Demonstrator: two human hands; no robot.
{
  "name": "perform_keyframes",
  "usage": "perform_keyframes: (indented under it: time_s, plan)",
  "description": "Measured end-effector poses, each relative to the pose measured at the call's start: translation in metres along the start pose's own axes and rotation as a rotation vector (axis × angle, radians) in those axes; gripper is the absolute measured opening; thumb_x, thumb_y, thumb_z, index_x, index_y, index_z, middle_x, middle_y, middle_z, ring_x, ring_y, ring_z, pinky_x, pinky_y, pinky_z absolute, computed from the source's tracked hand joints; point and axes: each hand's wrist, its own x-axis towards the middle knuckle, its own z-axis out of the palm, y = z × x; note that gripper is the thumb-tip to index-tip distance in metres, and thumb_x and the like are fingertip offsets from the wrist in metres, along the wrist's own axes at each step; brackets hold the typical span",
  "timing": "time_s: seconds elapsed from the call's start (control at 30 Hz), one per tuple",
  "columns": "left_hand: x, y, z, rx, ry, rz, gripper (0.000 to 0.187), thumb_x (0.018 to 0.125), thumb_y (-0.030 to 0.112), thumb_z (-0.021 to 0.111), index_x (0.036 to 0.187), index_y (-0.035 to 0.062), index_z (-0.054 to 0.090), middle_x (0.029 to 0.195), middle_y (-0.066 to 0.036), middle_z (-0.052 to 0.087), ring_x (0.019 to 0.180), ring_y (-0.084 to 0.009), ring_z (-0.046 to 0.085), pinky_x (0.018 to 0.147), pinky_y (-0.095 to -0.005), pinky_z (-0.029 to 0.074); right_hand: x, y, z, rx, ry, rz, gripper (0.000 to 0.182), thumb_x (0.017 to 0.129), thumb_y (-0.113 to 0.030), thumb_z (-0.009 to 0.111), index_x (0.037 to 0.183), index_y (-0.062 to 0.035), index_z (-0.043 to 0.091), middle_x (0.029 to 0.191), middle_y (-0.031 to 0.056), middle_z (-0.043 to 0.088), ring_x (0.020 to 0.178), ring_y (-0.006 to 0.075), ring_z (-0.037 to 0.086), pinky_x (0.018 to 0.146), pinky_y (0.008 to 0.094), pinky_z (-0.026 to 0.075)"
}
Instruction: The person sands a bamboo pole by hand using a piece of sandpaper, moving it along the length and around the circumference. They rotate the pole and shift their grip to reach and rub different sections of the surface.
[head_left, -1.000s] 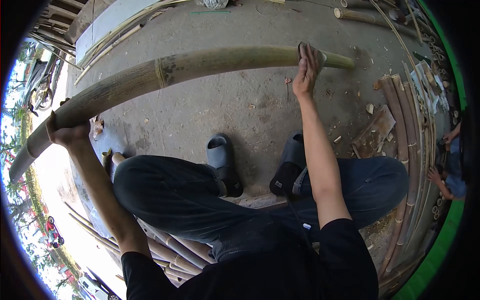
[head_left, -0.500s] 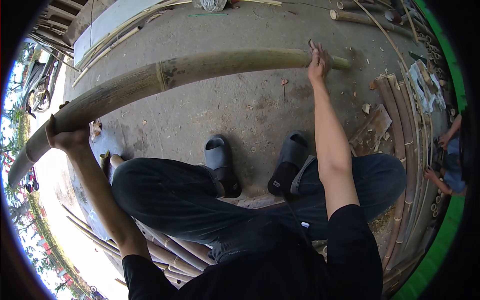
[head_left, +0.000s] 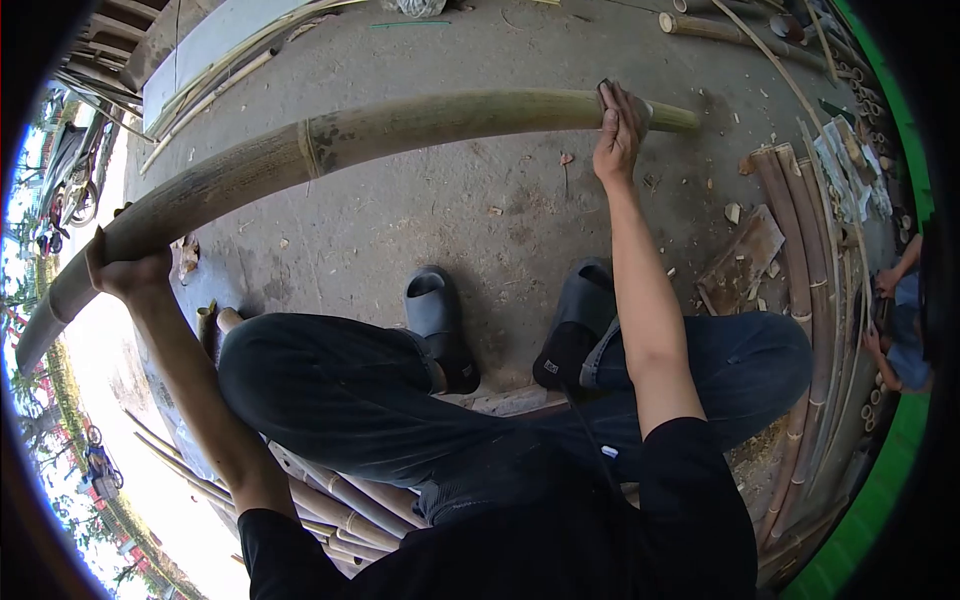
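A long, thick bamboo pole stretches across the view in front of my knees, greenish toward the right end and greyer at the left. Near its lower left end, my left hand is wrapped round it, with fingertips showing over the far side. My right hand grips the pole close to its right end, with the fingers bent over the top. A small dark item shows at the fingertips of that hand, too small to identify.
Bamboo poles lie at the right beside a wood slab. More poles lie beneath me at the lower left. Another person's hands show at the far right. Wood chips dot the concrete floor.
My right hand has shifted slightly left along the pole, and its fingers lie closer together. The pole's joint near the middle sits slightly further left.
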Motion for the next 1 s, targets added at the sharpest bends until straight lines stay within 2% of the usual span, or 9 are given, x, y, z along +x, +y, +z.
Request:
perform_keyframes:
  time_s: [0.13, 0.27, 0.33, 0.4, 0.43, 0.53, 0.6, 0.8, 1.0]
  plan:
    - [-0.003, 0.002, -0.004, -0.035, -0.001, -0.026, 0.054, 0.072, 0.028, 0.067, 0.116, -0.0031, 0.060, 0.108, -0.019, 0.066, 0.108, -0.0366, 0.062, 0.107, -0.0507, 0.042, 0.031, 0.033, -0.008, -0.102, -0.128, 0.262, 0.054, 0.109, -0.044, 0.022, 0.139, -0.0182, 0.059, 0.150, 0.0122, 0.048, 0.143, 0.0421, 0.035, 0.118, 0.0534, 0.024]
    - [0.002, 0.008, -0.011, -0.041, -0.071, -0.032, 0.057, 0.072, 0.028, 0.067, 0.119, -0.0025, 0.059, 0.113, -0.019, 0.065, 0.111, -0.0380, 0.061, 0.107, -0.0522, 0.042, 0.016, -0.011, 0.002, 0.038, -0.069, -0.003, 0.054, 0.109, -0.044, 0.022, 0.138, -0.0187, 0.060, 0.149, 0.0104, 0.050, 0.141, 0.0376, 0.039, 0.120, 0.0534, 0.019]
    - [-0.006, 0.004, 0.000, -0.005, -0.015, -0.017, 0.058, 0.072, 0.029, 0.067, 0.120, -0.0030, 0.059, 0.113, -0.019, 0.065, 0.111, -0.0382, 0.061, 0.107, -0.0523, 0.042, 0.030, 0.031, 0.001, 0.109, -0.074, 0.050, 0.053, 0.109, -0.042, 0.022, 0.137, -0.0184, 0.061, 0.145, 0.0107, 0.054, 0.140, 0.0378, 0.041, 0.119, 0.0523, 0.020]
    - [-0.008, 0.003, -0.005, -0.031, -0.011, -0.012, 0.058, 0.072, 0.030, 0.066, 0.119, -0.0035, 0.059, 0.113, -0.020, 0.065, 0.111, -0.0386, 0.061, 0.108, -0.0531, 0.042, 0.032, 0.085, 0.002, 0.214, -0.259, 0.319, 0.053, 0.109, -0.041, 0.022, 0.136, -0.0178, 0.062, 0.141, 0.0115, 0.058, 0.139, 0.0386, 0.042, 0.118, 0.0519, 0.023]
    - [-0.008, 0.004, -0.004, -0.034, -0.016, -0.006, 0.059, 0.071, 0.030, 0.065, 0.119, -0.0039, 0.059, 0.112, -0.020, 0.065, 0.111, -0.0389, 0.061, 0.107, -0.0535, 0.042, 0.045, 0.069, -0.004, -0.040, -0.263, 0.134, 0.053, 0.110, -0.039, 0.021, 0.135, -0.0169, 0.062, 0.138, 0.0117, 0.060, 0.138, 0.0353, 0.045, 0.117, 0.0490, 0.026]
    - [-0.008, 0.007, -0.003, -0.031, -0.087, 0.024, 0.060, 0.070, 0.030, 0.065, 0.119, -0.0042, 0.059, 0.111, -0.020, 0.065, 0.110, -0.0387, 0.061, 0.107, -0.0538, 0.042, 0.031, -0.022, -0.015, 0.114, -0.229, 0.007, 0.054, 0.109, -0.038, 0.020, 0.132, -0.0157, 0.064, 0.138, 0.0124, 0.060, 0.136, 0.0319, 0.047, 0.118, 0.0472, 0.028]
    - [-0.007, 0.006, -0.006, -0.016, -0.088, 0.037, 0.061, 0.069, 0.030, 0.065, 0.119, -0.0045, 0.059, 0.111, -0.020, 0.065, 0.110, -0.0385, 0.061, 0.106, -0.0537, 0.043, 0.016, -0.009, -0.010, 0.086, -0.099, -0.015, 0.054, 0.109, -0.038, 0.021, 0.129, -0.0148, 0.066, 0.135, 0.0130, 0.062, 0.134, 0.0320, 0.049, 0.117, 0.0463, 0.029]
    - [0.002, 0.002, -0.010, -0.076, -0.062, 0.004, 0.061, 0.068, 0.029, 0.065, 0.118, -0.0043, 0.060, 0.112, -0.020, 0.066, 0.110, -0.0384, 0.062, 0.107, -0.0526, 0.043, 0.048, 0.010, -0.028, 0.099, -0.426, 0.175, 0.052, 0.109, -0.035, 0.025, 0.128, -0.0066, 0.065, 0.132, 0.0160, 0.063, 0.133, 0.0382, 0.048, 0.115, 0.0457, 0.033]
    - [-0.007, 0.003, -0.002, -0.044, -0.028, 0.038, 0.061, 0.069, 0.030, 0.065, 0.119, -0.0046, 0.059, 0.113, -0.021, 0.065, 0.110, -0.0388, 0.061, 0.107, -0.0524, 0.043, 0.033, 0.027, -0.034, 0.158, -0.261, 0.126, 0.051, 0.109, -0.034, 0.027, 0.130, -0.0062, 0.064, 0.134, 0.0148, 0.062, 0.133, 0.0346, 0.050, 0.116, 0.0428, 0.032]
